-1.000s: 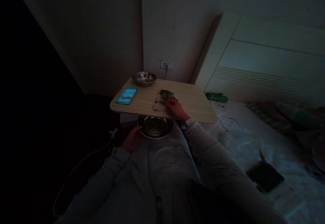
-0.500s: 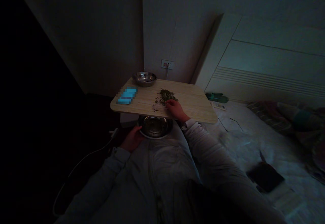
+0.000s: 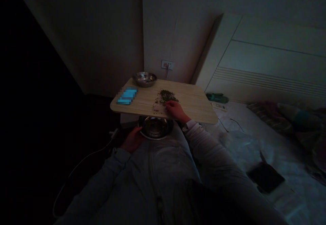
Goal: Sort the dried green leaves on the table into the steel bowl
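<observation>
My left hand [image 3: 133, 139] grips the left rim of a steel bowl [image 3: 166, 134], which sits over my lap, partly under the table's near edge. On the wooden table [image 3: 196, 102] lies a loose pile of small dark green bits [image 3: 166, 95], perhaps seeds or dried leaves. My right hand [image 3: 176, 110] rests at the near side of this pile, its fingers pinched together. Whatever is between those fingertips is too small and dark to make out. A few stray bits [image 3: 156, 110] lie just left of the fingers.
A second steel bowl [image 3: 144, 79] stands at the table's back left corner, with a lit, blurred phone [image 3: 127, 96] in front of it. Right of the table is a bed with glasses [image 3: 236, 124], a green bottle [image 3: 217, 98] and a dark flat object [image 3: 266, 177]. A white cable [image 3: 84, 158] hangs at left.
My right hand has barely shifted at the pile's near edge, fingers still pinched. The left hand and the bowl it holds stay in place.
</observation>
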`<action>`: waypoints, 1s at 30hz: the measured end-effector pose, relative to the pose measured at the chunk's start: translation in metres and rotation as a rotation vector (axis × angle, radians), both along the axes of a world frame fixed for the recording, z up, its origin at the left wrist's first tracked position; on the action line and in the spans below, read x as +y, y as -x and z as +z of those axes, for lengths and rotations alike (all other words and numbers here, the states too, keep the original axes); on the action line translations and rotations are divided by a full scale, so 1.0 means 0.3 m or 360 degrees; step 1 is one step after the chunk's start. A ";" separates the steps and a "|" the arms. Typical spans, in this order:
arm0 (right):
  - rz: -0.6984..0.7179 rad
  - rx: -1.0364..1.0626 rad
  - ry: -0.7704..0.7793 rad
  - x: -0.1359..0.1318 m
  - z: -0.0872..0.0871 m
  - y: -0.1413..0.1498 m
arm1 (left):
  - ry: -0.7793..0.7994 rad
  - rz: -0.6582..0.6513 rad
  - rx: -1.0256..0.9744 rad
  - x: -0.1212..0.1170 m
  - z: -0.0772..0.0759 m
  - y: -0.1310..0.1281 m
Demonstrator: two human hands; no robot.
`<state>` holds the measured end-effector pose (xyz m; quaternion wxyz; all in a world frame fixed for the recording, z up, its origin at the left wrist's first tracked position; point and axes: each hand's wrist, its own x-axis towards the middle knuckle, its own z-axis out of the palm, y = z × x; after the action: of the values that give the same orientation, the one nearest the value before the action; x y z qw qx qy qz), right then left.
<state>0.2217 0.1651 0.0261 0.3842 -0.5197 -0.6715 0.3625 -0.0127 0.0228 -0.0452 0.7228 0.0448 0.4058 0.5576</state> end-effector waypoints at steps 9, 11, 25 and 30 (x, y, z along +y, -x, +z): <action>0.0000 -0.0033 0.0003 -0.026 0.009 0.000 | 0.0020 0.0056 0.0077 -0.018 0.057 -0.026; -0.0002 -0.0014 -0.0007 -0.029 0.007 0.000 | 0.0040 0.0076 0.0085 -0.018 0.062 -0.028; 0.0110 -0.0023 0.0077 -0.057 0.022 -0.008 | 0.0041 0.0058 0.0067 -0.015 0.054 -0.024; 0.0006 0.0072 0.0104 -0.027 0.015 -0.038 | 0.0083 0.0083 0.0077 -0.019 0.068 -0.030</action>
<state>0.2331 0.1571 0.0305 0.3815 -0.5224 -0.6514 0.3966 -0.0037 0.0171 -0.0249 0.6989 0.0290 0.4387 0.5642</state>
